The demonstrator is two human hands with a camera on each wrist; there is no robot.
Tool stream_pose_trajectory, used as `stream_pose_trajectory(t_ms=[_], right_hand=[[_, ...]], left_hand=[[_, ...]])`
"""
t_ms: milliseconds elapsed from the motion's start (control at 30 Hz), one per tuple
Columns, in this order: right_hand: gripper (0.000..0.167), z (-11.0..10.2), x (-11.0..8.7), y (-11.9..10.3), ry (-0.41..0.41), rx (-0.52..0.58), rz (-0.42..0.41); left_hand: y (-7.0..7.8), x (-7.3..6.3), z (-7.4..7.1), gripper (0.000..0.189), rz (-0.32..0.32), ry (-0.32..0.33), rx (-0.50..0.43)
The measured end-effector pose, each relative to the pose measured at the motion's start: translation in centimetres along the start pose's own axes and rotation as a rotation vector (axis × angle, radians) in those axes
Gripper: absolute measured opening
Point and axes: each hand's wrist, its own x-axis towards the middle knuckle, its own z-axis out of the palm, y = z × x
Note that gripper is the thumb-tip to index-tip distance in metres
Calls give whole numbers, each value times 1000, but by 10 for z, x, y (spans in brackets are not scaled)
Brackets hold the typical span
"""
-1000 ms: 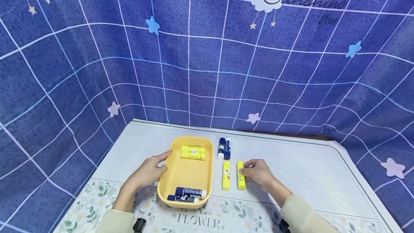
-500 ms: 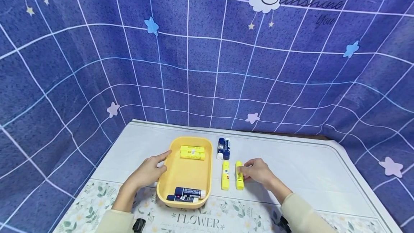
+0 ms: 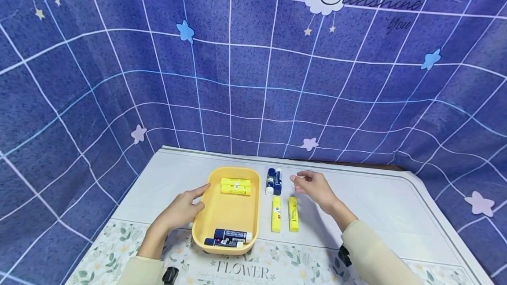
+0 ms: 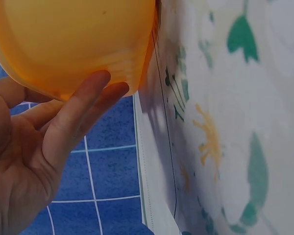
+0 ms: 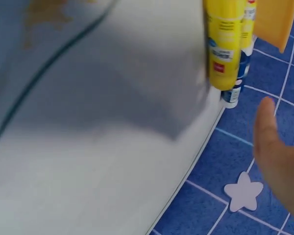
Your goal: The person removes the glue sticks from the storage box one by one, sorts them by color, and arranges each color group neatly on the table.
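Observation:
My left hand (image 3: 182,208) rests against the left side of a yellow plastic tray (image 3: 227,214), index finger and thumb extended at its wall. In the left wrist view the fingertips touch the tray's outside. My right hand (image 3: 314,188) is above the table with nothing in its loosely bent fingers. Below and left of it lies a yellow glue stick (image 3: 293,213), roughly parallel to another yellow glue stick (image 3: 276,214). Farther back, a blue glue stick (image 3: 270,181) and a second blue glue stick (image 3: 278,182) lie side by side, white ends facing opposite ways.
Inside the tray, two yellow glue sticks (image 3: 235,186) lie at the far end and two blue glue sticks (image 3: 233,235) at the near end. A white floral cloth (image 3: 301,263) covers the table. Behind hangs a blue grid-patterned curtain (image 3: 253,78).
My right hand has let go of the right-hand yellow glue stick, leaving it on the table, and has risen away toward the back. My left hand and the tray stay in place.

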Motion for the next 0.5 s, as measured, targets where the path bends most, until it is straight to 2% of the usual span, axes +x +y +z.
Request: stream_pose_trajectory(t_ms=[67,167,500], right_hand=[[57,3,4,-4,-49,68,-33],[56,12,6,-10,-108,114,-65],[53,46,6,-27,-239,66,-115]], left_hand=[[1,0,0,60,-1,2,-2],[1,0,-1,60,13,-2,-10],[-1,-1,-2,60,9,-4,-5]])
